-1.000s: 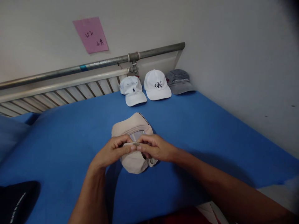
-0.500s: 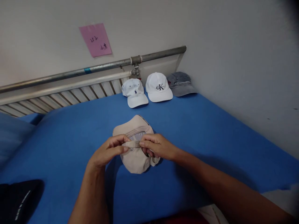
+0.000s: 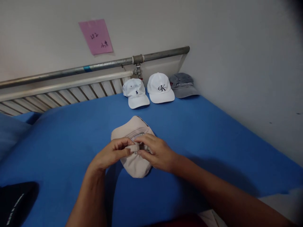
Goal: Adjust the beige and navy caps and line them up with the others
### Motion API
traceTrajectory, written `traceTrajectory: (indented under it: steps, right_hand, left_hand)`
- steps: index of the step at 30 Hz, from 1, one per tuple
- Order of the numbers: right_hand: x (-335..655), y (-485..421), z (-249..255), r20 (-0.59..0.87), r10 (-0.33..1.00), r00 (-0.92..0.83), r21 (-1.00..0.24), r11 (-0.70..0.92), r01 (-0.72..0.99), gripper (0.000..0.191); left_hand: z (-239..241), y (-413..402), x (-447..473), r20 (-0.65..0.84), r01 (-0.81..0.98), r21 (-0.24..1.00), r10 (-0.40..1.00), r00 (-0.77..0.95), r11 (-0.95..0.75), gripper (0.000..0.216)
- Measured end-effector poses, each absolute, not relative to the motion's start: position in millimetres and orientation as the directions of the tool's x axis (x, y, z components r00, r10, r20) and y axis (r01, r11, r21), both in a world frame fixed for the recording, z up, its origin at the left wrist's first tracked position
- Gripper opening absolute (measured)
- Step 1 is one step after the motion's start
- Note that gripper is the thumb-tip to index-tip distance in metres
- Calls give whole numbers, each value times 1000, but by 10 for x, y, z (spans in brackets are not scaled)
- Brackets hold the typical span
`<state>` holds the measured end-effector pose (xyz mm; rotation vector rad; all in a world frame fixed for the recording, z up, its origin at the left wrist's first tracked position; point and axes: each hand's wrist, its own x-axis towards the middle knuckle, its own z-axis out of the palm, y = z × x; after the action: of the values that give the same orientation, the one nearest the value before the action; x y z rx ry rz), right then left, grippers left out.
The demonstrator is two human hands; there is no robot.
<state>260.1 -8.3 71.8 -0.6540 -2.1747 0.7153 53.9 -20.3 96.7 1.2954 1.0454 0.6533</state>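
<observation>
A beige cap [image 3: 133, 164] lies on the blue sheet [image 3: 71, 138] in front of me, its back strap turned toward me. My left hand [image 3: 110, 154] pinches the strap from the left. My right hand [image 3: 156, 151] pinches the strap from the right, fingers curled over the cap's back opening. The fingertips of both hands meet at the strap's small buckle. The cap's brim points away from me.
Three caps stand in a row at the far edge: a white one with a small dark logo [image 3: 136, 93], a white one with letters [image 3: 161, 88], a grey one [image 3: 182, 85]. A dark cap [image 3: 14, 205] lies at lower left. Pipes [image 3: 94, 66] and slats run behind.
My hands have closed in together on the strap, and my right hand now covers more of the cap's back opening. The cap has shifted slightly.
</observation>
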Motion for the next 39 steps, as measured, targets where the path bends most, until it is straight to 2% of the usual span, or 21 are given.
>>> traceTrajectory:
  steps: [7,13,16,19,22,26,34,39]
  right_hand:
    - [2601,-103,728,462,599,-654,-662,724,195,21]
    - [2588,-129,687,441,571,-693,-579,770,267,23]
    - [2583,-122,671,457,565,-687,-566,780,266,23]
    - [2554,-118,665,431,571,-699,-545,782,302,23]
    - [2524,-111,665,429,577,-695,-537,781,318,13]
    - [2541,-89,676,466,563,-683,-612,762,210,9]
    - [2608,-17,644,505,559,-658,-730,683,21,3]
    - [2564,-28,635,504,630,-590,-771,637,21,8]
  left_hand:
    - [948,-212,491,-274,249,956,781,562,156,13]
    - [931,-206,449,-333,437,896,769,546,77,8]
    - [911,-192,463,-351,460,884,770,533,84,10]
    - [889,-175,488,-352,408,902,782,515,138,12]
    - [895,-163,512,-348,346,919,798,493,188,13]
    - [922,-163,530,-341,251,935,825,450,250,16]
    - [827,-148,508,-264,-97,943,891,369,319,32]
    - [841,-145,536,-279,-135,928,888,366,347,33]
